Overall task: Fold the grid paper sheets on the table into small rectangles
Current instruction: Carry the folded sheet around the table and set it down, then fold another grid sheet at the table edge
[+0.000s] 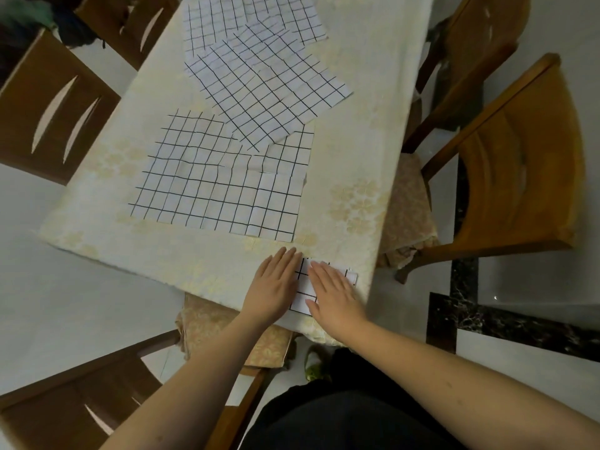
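Both hands flat on folded sheet

Home dining room indicated. Counter is draped in a cream floral cloth and ringed by wooden chairs with cushioned seats. Pale tiled floor is edged with dark marble banding.

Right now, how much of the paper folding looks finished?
Barely begun. One folded grid paper rectangle lies at the near table edge, and the left hand and right hand press flat on it, so it looks in hand rather than finished. Several unfolded grid sheets remain: a large creased sheet nearby and an overlapping pile farther back.
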Motion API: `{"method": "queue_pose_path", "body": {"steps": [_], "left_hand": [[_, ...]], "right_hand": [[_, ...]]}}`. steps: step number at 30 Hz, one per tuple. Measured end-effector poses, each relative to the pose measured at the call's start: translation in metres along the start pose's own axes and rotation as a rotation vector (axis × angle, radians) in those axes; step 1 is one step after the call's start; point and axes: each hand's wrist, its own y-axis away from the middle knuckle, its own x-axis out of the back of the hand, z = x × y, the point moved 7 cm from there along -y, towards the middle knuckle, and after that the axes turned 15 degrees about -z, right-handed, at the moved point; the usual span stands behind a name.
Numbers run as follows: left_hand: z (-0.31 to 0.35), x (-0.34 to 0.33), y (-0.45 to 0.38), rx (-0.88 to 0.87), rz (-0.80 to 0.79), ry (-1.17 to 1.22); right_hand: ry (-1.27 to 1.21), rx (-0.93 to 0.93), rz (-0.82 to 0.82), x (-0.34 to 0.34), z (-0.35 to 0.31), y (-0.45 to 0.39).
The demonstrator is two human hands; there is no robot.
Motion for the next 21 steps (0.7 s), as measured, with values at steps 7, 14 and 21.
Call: {"method": "queue_pose_path", "body": {"steps": [7,14,21], "left_hand": [[-0.012,-0.036,0.002,0.085,-0.246,-0.068],[-0.033,-0.032,0.006,0.202,-0.245,-0.017],[-0.046,-0.025,0.012,0.262,-0.295,0.011]], "right_hand": [[0.062,-0.063,-0.113,-0.022,0.021,0.002],[0.053,-0.123,-0.121,-0.022,0.043,0.016],[0.065,-0.125,-0.122,-0.020,0.048,0.019]]}}
